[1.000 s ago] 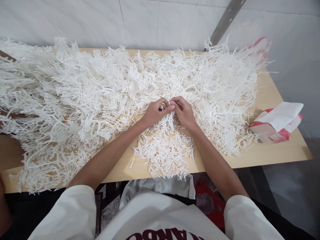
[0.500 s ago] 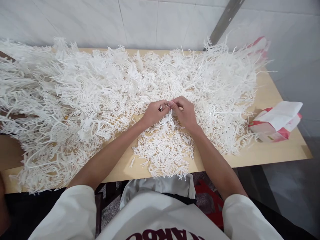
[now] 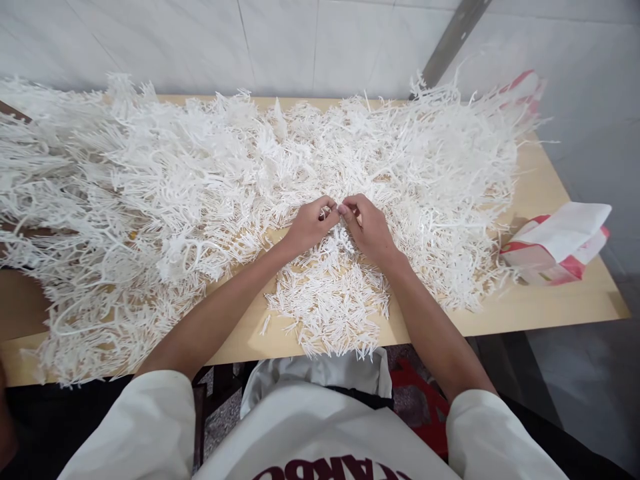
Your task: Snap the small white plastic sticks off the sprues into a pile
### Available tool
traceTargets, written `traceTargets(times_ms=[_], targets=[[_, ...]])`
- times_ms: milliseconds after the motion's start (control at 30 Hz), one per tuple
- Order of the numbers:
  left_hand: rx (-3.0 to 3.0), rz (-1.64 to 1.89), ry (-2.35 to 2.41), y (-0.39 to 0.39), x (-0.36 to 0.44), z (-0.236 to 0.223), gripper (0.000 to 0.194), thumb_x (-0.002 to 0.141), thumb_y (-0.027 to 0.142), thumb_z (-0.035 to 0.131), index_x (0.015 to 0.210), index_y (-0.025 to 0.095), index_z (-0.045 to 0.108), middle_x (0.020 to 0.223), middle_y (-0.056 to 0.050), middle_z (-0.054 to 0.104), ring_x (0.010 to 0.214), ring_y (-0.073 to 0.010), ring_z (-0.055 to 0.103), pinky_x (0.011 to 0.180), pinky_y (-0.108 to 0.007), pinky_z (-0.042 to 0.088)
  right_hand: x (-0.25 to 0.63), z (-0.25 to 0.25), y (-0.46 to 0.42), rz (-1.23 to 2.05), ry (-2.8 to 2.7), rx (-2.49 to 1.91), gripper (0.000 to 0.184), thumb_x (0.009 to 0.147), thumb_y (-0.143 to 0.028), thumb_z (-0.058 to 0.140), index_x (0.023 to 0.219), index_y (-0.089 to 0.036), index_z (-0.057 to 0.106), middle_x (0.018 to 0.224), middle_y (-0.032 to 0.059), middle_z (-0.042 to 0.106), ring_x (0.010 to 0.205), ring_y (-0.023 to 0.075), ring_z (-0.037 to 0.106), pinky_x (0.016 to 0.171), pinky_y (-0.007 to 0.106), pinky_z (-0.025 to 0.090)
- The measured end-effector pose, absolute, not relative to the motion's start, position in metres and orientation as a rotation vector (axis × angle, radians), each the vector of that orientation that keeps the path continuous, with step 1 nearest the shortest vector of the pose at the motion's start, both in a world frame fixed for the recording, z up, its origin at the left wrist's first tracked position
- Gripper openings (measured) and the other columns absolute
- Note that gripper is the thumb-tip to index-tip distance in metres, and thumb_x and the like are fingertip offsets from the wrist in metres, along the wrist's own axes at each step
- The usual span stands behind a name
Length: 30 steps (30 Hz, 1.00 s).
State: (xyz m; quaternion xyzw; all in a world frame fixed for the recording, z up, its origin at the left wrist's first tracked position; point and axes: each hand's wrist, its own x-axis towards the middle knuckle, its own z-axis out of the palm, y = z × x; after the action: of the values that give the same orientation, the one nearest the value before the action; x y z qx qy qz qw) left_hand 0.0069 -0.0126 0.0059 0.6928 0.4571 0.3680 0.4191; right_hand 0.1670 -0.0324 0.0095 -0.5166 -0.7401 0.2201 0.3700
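Observation:
My left hand (image 3: 313,221) and my right hand (image 3: 367,227) meet above the middle of the table, each closed in a pinch. Between their fingertips are thin white plastic strands, mostly covered by the fingers, so their exact shape is hard to see. Under and in front of the hands lies a small heap of short white plastic pieces (image 3: 330,300), reaching the table's near edge. Around and beyond them spreads a big pile of branching white plastic strands (image 3: 165,167).
A pink and white paper box (image 3: 550,250) stands at the right on the wooden table (image 3: 550,308). Another pink and white item (image 3: 523,90) sits behind the pile at the far right. A metal post (image 3: 453,43) rises by the tiled wall. Part of another person shows at the left edge.
The fingertips have shifted slightly, and my right hand has turned a little. The heap and the pile look the same; the view has moved marginally.

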Motion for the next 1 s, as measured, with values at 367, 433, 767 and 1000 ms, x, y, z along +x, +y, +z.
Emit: traceTargets(times_ms=[367, 433, 767, 1000], targets=[[1.613, 1.076, 1.052, -0.017, 0.005, 0.004, 0.013, 0.085, 0.026, 0.059, 0.086, 0.023, 0.047, 0.048, 0.010, 0.033, 0.042, -0.0044, 0.030, 0.042, -0.019, 0.023, 0.171, 0.009, -0.023, 0.650, -1.715, -1.214, 0.030, 0.078, -0.054, 0.065, 0.085, -0.025, 0.064, 0.087, -0.0012, 0.067, 0.083, 0.0132, 0.061, 0.075, 0.030, 0.048], [1.640, 1.067, 1.062, -0.017, 0.005, 0.005, 0.011, 0.085, 0.029, 0.058, 0.085, 0.022, 0.050, 0.049, 0.009, 0.035, 0.042, -0.0042, 0.031, 0.043, -0.019, 0.024, 0.172, 0.008, -0.023, 0.661, -1.685, -1.214, 0.029, 0.078, -0.052, 0.066, 0.089, -0.026, 0.065, 0.088, -0.0015, 0.068, 0.084, 0.0136, 0.062, 0.077, 0.031, 0.049], [1.828, 1.091, 1.157, -0.014, 0.005, 0.003, 0.008, 0.085, 0.026, 0.057, 0.089, 0.021, 0.060, 0.052, 0.008, 0.047, 0.047, -0.0050, 0.039, 0.051, -0.020, 0.033, 0.172, 0.009, -0.024, 0.678, -1.753, -1.223, 0.031, 0.085, -0.050, 0.059, 0.105, -0.028, 0.065, 0.105, 0.0003, 0.070, 0.091, 0.0141, 0.065, 0.083, 0.033, 0.050], [2.027, 1.048, 1.244, -0.015, 0.007, -0.003, 0.012, 0.084, 0.026, 0.055, 0.089, 0.022, 0.065, 0.055, 0.006, 0.052, 0.050, -0.0066, 0.044, 0.056, -0.022, 0.036, 0.173, 0.000, -0.021, 0.283, -2.029, -1.351, 0.034, 0.093, -0.051, 0.044, 0.097, -0.025, 0.067, 0.092, 0.0014, 0.070, 0.089, 0.0159, 0.061, 0.082, 0.035, 0.042]])
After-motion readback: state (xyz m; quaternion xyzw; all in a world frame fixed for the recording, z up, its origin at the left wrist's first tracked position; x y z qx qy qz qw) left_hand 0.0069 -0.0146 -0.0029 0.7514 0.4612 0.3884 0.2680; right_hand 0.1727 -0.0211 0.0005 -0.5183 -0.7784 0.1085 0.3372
